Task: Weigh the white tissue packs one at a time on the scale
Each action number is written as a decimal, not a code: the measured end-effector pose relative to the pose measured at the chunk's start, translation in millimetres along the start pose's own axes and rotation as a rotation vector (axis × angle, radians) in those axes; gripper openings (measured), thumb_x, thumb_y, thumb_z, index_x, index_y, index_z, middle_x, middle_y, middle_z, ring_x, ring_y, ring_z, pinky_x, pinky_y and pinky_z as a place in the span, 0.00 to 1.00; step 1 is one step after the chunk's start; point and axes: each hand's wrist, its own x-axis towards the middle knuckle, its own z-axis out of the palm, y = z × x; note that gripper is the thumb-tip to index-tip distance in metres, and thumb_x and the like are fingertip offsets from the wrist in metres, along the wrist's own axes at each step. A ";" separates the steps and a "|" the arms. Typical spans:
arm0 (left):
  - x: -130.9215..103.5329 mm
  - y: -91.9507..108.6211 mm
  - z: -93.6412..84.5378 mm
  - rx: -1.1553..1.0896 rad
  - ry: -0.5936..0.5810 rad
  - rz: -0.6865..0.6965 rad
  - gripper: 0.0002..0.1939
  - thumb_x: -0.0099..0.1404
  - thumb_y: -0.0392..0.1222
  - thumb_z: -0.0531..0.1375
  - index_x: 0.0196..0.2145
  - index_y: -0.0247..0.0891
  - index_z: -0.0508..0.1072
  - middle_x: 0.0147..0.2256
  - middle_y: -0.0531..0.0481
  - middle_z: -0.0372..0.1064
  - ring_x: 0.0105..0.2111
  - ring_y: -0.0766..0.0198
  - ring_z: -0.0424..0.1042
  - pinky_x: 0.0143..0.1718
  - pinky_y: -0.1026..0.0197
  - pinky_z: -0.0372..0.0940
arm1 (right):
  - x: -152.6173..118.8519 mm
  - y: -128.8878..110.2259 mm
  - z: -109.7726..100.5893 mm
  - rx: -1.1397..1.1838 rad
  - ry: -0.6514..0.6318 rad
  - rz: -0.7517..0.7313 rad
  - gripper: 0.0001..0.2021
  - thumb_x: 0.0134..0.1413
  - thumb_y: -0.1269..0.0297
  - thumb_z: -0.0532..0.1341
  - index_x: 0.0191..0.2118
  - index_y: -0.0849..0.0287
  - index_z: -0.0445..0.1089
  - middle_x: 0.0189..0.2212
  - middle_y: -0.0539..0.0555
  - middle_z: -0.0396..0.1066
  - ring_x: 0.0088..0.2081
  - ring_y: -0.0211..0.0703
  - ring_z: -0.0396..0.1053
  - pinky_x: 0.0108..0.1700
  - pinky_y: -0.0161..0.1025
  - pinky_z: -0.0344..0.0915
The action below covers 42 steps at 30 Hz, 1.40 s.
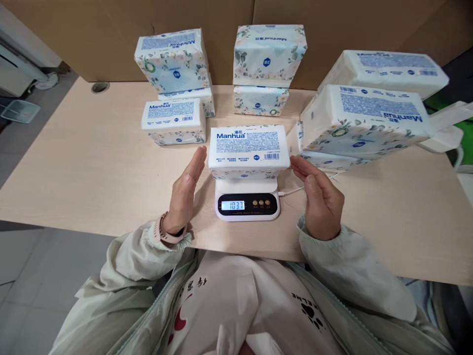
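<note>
On a pale tabletop, a Manhua tissue pack rests atop a white scale, its long axis running left to right between an empty, unclenched left hand, just apart, and the nearer right hand, likewise spread, at its edge.

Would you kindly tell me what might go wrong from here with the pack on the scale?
The right hand is at or very near the end of the Manhua pack; a brush might disturb the reading on the display. The cable plugged into the scale runs close to that hand and could get snagged.
</note>
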 end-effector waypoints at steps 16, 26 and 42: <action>0.9 -5.4 -2.5 -0.016 -0.027 0.042 0.31 0.80 0.67 0.52 0.73 0.57 0.69 0.76 0.57 0.58 0.80 0.49 0.50 0.83 0.42 0.46 | 0.7 5.8 -2.4 0.028 -0.024 -0.026 0.16 0.74 0.54 0.62 0.62 0.39 0.79 0.60 0.48 0.82 0.63 0.53 0.79 0.69 0.57 0.74; 0.4 -6.3 -3.4 -0.005 -0.047 0.056 0.31 0.80 0.66 0.52 0.74 0.56 0.68 0.76 0.57 0.58 0.80 0.49 0.50 0.83 0.43 0.45 | 0.0 5.4 -2.1 0.003 -0.016 -0.024 0.17 0.74 0.52 0.62 0.62 0.42 0.79 0.61 0.50 0.81 0.63 0.55 0.79 0.69 0.60 0.74; 0.5 -1.8 -4.0 0.027 -0.124 0.071 0.31 0.82 0.63 0.49 0.76 0.55 0.63 0.77 0.58 0.54 0.81 0.50 0.47 0.83 0.43 0.43 | 2.8 3.6 -2.0 -0.003 -0.020 -0.029 0.16 0.72 0.55 0.65 0.61 0.41 0.80 0.60 0.50 0.82 0.61 0.54 0.80 0.67 0.59 0.76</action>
